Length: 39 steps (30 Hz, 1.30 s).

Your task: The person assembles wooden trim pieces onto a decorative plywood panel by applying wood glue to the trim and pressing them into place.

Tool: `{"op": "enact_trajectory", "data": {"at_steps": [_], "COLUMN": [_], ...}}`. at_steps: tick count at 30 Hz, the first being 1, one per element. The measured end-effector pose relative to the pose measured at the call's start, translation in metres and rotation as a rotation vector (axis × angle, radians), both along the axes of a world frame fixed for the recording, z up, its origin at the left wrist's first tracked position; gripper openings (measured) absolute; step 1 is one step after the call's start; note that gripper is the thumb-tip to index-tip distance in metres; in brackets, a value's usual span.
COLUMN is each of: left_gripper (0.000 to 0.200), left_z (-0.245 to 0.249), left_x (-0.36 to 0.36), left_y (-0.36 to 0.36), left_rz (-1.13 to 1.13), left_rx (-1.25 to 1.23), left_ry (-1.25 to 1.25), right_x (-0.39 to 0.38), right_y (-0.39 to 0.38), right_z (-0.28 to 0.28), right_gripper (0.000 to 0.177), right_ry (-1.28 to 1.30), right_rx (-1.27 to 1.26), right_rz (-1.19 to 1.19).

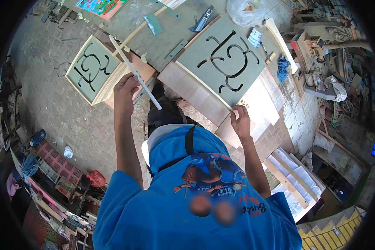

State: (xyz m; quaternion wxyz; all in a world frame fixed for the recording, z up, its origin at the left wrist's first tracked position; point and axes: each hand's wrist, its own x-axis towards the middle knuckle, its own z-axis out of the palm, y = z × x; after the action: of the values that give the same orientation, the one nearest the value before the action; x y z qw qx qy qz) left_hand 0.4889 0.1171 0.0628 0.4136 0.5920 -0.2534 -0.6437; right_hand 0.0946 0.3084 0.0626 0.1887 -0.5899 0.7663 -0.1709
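Note:
My left hand (127,86) is closed around a long, thin white strip (125,58), which slants across from upper left to lower right. My right hand (240,118) is at the near corner of a large grey-green panel (246,75), with fingers curled at its thin pale wooden edging. Black curved shapes cover the panel's face. It lies on pale boards (187,87) in front of me. Beyond my left hand, a smaller framed panel (73,76) with similar black shapes lies on a stack.
A blue utility knife (204,18), a clear plastic bag (246,12) and a blue cloth (283,68) lie around the large panel. Left, on the floor, are a red plastic bag (96,179) and a pink crate (56,160). Clutter lines the right wall.

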Motion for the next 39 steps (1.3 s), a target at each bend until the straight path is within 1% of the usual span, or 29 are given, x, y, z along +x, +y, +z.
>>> {"op": "enact_trajectory", "data": {"at_steps": [14, 20, 22, 26, 28, 29, 31, 39], "left_gripper": [0.031, 0.031, 0.031, 0.031, 0.031, 0.031, 0.031, 0.029], "left_z": [-0.011, -0.013, -0.012, -0.014, -0.017, -0.017, -0.016, -0.019], "left_x": [-0.003, -0.008, -0.009, -0.009, -0.009, -0.009, -0.009, -0.008], "left_y": [0.005, 0.005, 0.004, 0.005, 0.005, 0.005, 0.005, 0.006], "left_rz": [0.002, -0.003, -0.006, -0.013, -0.012, -0.011, -0.008, -0.028], "left_rx": [0.002, 0.000, 0.009, 0.007, 0.008, 0.008, 0.008, 0.004], "left_ry": [-0.017, -0.001, -0.003, 0.006, 0.006, 0.006, 0.014, 0.036], "right_x": [-0.003, -0.004, -0.002, -0.002, 0.000, -0.001, -0.003, -0.004], "right_y": [0.004, 0.005, 0.005, 0.006, 0.005, 0.005, 0.006, 0.007], "right_z": [-0.005, -0.006, -0.005, -0.005, -0.002, -0.004, -0.007, -0.007], "right_gripper": [0.017, 0.017, 0.017, 0.017, 0.017, 0.017, 0.017, 0.018], "right_ry": [-0.016, -0.046, -0.112, -0.106, -0.139, -0.139, -0.087, -0.115], "right_rx": [-0.059, -0.036, 0.025, 0.028, 0.073, 0.072, 0.001, 0.006], "right_rz": [0.020, -0.002, -0.077, -0.068, -0.116, -0.116, -0.043, -0.050]}}
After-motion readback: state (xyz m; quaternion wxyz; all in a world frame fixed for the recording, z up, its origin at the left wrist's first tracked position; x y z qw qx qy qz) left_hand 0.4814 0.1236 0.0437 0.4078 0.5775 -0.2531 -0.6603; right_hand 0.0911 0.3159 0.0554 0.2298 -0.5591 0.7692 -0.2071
